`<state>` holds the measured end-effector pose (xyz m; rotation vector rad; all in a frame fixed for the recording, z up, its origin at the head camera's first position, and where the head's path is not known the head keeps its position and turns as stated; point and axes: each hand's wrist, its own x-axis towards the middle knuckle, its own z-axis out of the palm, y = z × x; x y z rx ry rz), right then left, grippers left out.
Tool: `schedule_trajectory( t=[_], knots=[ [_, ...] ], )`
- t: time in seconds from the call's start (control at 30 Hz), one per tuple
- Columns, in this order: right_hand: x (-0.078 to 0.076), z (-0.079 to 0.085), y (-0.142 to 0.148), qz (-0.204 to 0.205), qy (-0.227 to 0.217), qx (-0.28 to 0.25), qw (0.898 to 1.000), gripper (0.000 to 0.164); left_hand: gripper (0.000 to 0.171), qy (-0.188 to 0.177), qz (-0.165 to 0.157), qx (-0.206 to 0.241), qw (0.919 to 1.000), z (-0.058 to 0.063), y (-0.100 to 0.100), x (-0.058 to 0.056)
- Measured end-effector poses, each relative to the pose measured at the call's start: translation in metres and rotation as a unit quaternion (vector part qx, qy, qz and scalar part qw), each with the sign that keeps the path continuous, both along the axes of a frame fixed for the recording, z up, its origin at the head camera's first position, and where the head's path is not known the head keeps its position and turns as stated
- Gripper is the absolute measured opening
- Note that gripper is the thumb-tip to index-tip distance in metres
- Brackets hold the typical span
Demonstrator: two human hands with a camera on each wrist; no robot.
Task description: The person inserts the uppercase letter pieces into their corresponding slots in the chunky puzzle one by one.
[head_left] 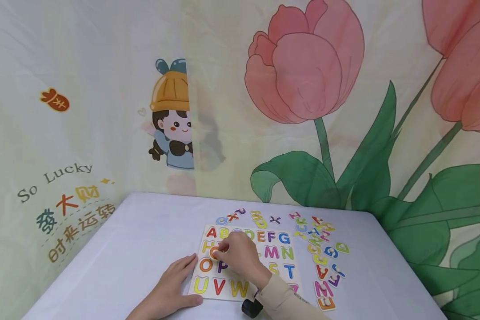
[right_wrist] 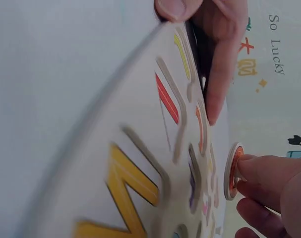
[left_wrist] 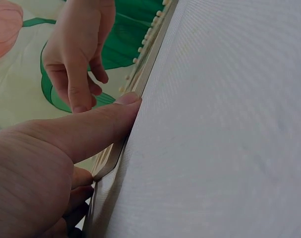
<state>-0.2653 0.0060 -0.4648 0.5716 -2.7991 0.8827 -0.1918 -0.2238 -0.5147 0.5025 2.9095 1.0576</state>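
Between the thumb and fingertips of my right hand (head_left: 240, 254) is a round orange letter piece (right_wrist: 233, 171) with a pale rim, pinched just over the left part of the alphabet board (right_wrist: 140, 109). The board lies flat and has shaped recesses with coloured letters printed in them; my right hand covers several middle ones in the head view. My left hand (head_left: 172, 286) rests around the board's near left corner, fingers along the left side and thumb (left_wrist: 105, 124) against the near edge. Its fingers look fairly straight in the right wrist view.
Loose letter pieces lie behind the board, among them a purple X (head_left: 275, 220). Several more are scattered to its right, such as a pink M (head_left: 324, 289) and an orange E (head_left: 326, 304). A white cloth covers the table (head_left: 116, 266); a printed curtain (head_left: 224, 111) hangs behind.
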Motion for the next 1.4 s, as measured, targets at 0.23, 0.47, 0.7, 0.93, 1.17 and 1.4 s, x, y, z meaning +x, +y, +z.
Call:
schedule_trajectory(
  t=[0.23,0.47,0.7,0.93,1.17,1.4],
  knots=[
    [0.016,-0.01,-0.01,-0.03,0.006,-0.02,0.999,0.015,0.109,-0.013,0.006,0.006,0.9999,0.003,0.001,-0.001],
    [0.019,-0.02,-0.023,-0.052,0.021,-0.051,0.997,0.017,0.11,-0.025,0.014,0.01,0.9995,0.001,-0.001,0.0],
    [0.022,-0.03,-0.026,-0.068,0.027,-0.057,0.996,0.012,0.109,-0.011,0.01,0.01,0.9998,0.003,0.002,0.0],
    [0.023,-0.035,-0.022,-0.057,0.02,-0.078,0.995,0.008,0.108,-0.01,0.011,0.015,0.9998,0.003,0.003,0.0],
    [0.02,-0.042,-0.02,-0.049,-0.013,-0.116,0.992,0.008,0.107,0.008,-0.001,0.001,1.0,0.004,0.001,0.001],
    [0.02,-0.047,-0.028,-0.069,0.001,-0.143,0.987,0.012,0.106,0.017,-0.001,0.008,0.9998,0.007,0.0,0.002]
  ],
)
